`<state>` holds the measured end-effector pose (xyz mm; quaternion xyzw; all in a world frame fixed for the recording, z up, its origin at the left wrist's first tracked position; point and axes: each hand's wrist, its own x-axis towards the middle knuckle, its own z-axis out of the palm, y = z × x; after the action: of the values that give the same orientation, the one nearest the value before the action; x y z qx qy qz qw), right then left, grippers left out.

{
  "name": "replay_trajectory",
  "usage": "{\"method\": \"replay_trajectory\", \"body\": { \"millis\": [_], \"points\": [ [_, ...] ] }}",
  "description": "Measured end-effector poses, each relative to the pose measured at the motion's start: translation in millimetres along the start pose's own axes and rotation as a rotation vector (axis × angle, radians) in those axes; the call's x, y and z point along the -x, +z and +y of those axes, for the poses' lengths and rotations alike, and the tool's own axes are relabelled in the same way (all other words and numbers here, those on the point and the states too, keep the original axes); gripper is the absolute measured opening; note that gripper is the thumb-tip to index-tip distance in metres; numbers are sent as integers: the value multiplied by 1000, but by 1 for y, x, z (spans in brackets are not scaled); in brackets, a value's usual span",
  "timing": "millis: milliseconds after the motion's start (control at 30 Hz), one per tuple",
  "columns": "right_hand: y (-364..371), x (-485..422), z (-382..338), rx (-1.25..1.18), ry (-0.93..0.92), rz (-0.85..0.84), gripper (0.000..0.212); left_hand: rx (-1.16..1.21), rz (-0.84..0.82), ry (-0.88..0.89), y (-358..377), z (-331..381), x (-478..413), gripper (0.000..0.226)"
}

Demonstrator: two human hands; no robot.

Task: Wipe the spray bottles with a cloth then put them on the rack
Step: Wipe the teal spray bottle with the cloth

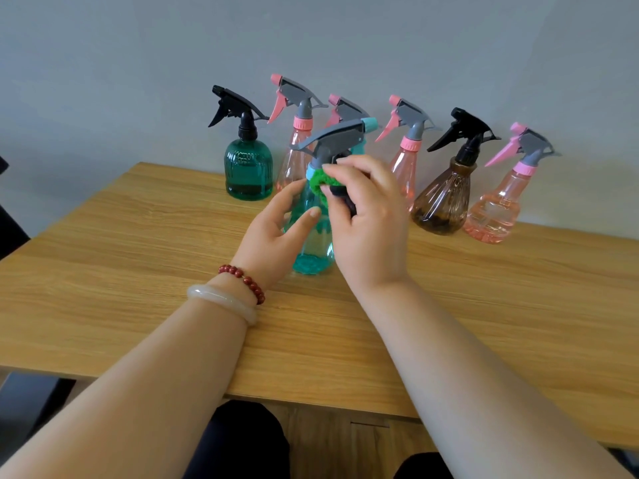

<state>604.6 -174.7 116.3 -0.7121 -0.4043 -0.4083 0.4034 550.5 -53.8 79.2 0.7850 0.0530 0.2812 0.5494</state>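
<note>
Seven spray bottles (pixel 249 171), one green cloth (pixel 316 184)

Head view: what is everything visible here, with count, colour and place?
teal bottle: 1, teal, grey trigger head, front centre of table, between the hands
cloth: 1, green, at the teal bottle's neck
pink bottles: 4, pink, back row by wall
dark green bottle: 1, black trigger head, back row, far left
brown bottle: 1, black trigger head, back row, right part
table: 1, light wood
wall: grey, behind
rack: none in view
bracelets: 2, red beads, pale bangle, left wrist
left hand: touches teal bottle
right hand: pinches cloth
</note>
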Motion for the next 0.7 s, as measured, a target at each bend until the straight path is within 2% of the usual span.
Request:
{"method": "replay_trajectory", "body": {
  "millis": [167,367,533,700],
  "points": [
    [-4,17,8,-13,41,-87,19,-35,32,10,2,2,-1,42],
    [-8,-11,3,-34,9,21,17,-52,32,21,3,5,2,46],
    [-7,-2,1,-11,-5,-33,15,-24,24,38,3,1,1,45],
    [-8,-22,-7,-35,39,73,13,-51,28,27,5,4,3,46]
  ]
}}
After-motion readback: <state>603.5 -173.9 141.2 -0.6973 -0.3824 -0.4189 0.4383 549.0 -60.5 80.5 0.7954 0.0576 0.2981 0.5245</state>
